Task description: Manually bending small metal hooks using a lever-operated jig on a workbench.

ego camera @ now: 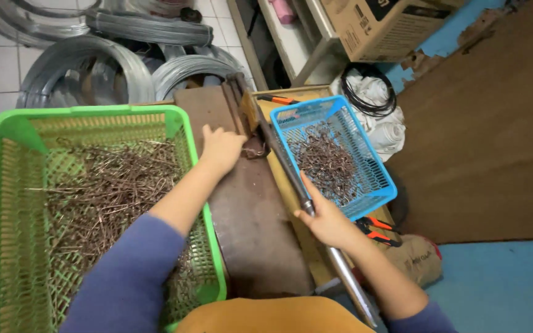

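Our right hand [327, 223] grips the long metal lever [291, 172], which runs away from us toward the bending jig [251, 132]; our left hand [220, 148] rests beside that jig, its grasp hidden from view.

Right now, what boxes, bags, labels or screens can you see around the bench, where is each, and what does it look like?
Cardboard box: top right, on a pale shelf frame; brown, rectangular, dark printed panel on its side.
Sack: on the floor, lower right, beside the orange-handled pliers; tan, rounded, faint dark print, red edge.
Small label: on the near-left rim of the blue basket; tiny, light-coloured, too small to make out.
No screens or signs in view.
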